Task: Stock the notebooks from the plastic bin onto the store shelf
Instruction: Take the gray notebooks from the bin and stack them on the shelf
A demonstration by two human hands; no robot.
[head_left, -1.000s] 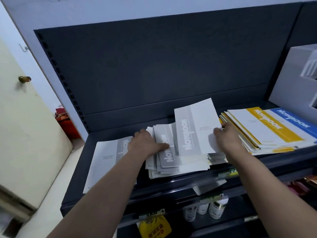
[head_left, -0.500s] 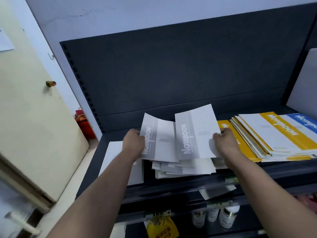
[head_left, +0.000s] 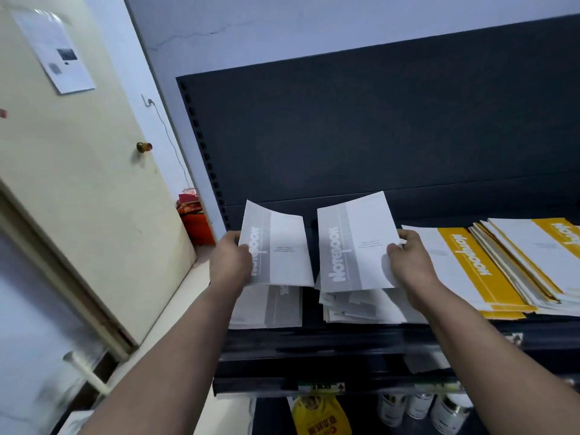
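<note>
Both your arms reach forward. Your left hand [head_left: 230, 262] pinches the left grey notebook [head_left: 277, 246] by its left edge, above a flat notebook [head_left: 266, 309] near the shelf's [head_left: 314, 342] left end. Your right hand [head_left: 411, 262] grips the right grey notebook [head_left: 354, 243] by its right edge, over a loose grey pile [head_left: 361, 309]. Yellow notebooks [head_left: 470, 265] fan out towards the shelf's right end. A cream door [head_left: 78, 183] stands to the left.

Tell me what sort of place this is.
Most likely a small shop's stationery section: dark retail shelving with a slotted upright, stacks of identical notebooks laid flat for sale, and a label on the shelf edge above bottles.
</note>
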